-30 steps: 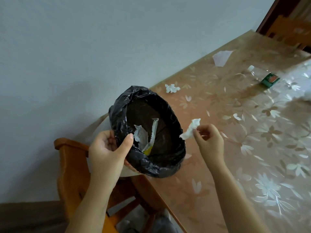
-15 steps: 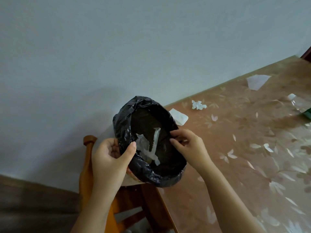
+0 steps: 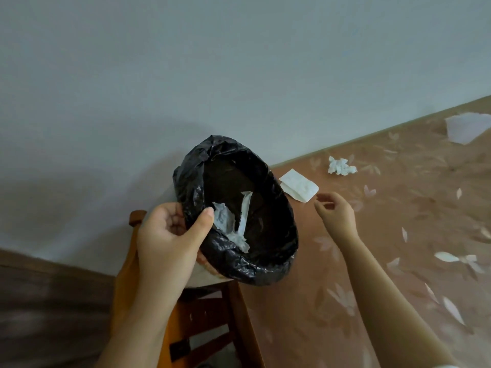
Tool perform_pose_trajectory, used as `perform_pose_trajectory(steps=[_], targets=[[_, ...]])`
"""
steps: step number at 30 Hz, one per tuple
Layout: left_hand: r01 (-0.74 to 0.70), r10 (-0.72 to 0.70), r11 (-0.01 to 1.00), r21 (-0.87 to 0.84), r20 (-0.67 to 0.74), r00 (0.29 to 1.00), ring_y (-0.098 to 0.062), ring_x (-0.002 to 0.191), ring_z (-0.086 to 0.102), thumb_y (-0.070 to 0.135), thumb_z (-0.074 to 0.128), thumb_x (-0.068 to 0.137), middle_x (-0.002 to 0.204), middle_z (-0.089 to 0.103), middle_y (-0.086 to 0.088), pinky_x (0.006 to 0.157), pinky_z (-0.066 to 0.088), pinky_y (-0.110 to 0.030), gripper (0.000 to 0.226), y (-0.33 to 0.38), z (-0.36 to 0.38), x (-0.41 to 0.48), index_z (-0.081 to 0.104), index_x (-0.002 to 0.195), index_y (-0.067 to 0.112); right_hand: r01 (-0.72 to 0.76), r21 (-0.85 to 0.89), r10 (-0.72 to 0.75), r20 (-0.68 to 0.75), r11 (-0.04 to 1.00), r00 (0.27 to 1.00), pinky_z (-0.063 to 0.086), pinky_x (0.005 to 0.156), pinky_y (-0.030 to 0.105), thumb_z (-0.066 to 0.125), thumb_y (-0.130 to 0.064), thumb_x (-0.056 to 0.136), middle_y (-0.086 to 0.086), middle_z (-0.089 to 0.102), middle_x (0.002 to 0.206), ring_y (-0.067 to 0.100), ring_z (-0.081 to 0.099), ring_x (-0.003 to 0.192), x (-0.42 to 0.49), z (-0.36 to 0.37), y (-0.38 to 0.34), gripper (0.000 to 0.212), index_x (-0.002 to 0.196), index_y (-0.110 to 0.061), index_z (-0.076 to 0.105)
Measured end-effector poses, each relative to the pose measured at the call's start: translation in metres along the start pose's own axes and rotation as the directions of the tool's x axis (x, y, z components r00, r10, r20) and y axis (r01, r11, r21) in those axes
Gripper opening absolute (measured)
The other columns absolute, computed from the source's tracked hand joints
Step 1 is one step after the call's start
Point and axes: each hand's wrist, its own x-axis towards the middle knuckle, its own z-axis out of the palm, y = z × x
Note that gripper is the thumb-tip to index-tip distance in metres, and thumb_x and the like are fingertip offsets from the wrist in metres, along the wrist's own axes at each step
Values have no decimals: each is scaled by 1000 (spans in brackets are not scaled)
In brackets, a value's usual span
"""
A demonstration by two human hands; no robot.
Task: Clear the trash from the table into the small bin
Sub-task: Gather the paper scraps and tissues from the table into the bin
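Note:
My left hand (image 3: 170,240) grips the rim of the small bin (image 3: 268,264), which is lined with a black bag and tilted toward me at the table's left edge. White scraps of trash (image 3: 231,224) lie inside it. My right hand (image 3: 336,213) hovers empty, fingers apart, just right of the bin and near a folded white tissue (image 3: 299,185) on the table. Farther back lie a crumpled tissue (image 3: 340,166) and a larger white paper (image 3: 463,128).
The table (image 3: 398,261) has a brown floral cover and runs along a grey wall. A wooden chair (image 3: 202,322) stands below the bin at the table's left edge.
My right hand dropped its white tissue into the bin, then drew out to the right, empty. The view has swung left, so the far end of the table left the frame.

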Motion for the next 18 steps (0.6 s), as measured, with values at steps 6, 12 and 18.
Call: perform_pose_trajectory(steps=[6, 12, 18], targets=[[55, -56, 998, -18, -52, 997, -4, 68, 65, 55, 69, 53, 74, 69, 21, 60, 49, -24, 21, 1, 10, 18, 63, 72, 47, -23, -84, 25, 23, 996, 999, 42, 71, 29, 57, -18, 83, 4, 63, 103, 12, 55, 80, 47, 21, 20, 23, 106, -14, 61], [25, -27, 999, -26, -84, 996, -4, 66, 64, 52, 70, 57, 72, 69, 19, 56, 51, -18, 18, -5, 11, 24, 64, 73, 46, 47, -300, -10, 124, 953, 992, 39, 71, 30, 59, -20, 81, 7, 56, 108, 22, 55, 92, 76, 42, 37, 29, 110, -15, 58], [32, -38, 998, -60, -101, 994, 0, 64, 64, 50, 70, 57, 69, 69, 19, 55, 48, -12, 17, -9, 8, 26, 65, 72, 43, 98, -388, -49, 134, 917, 990, 37, 69, 32, 62, -17, 80, 6, 54, 107, 25, 45, 104, 76, 51, 46, 23, 103, -12, 60]])
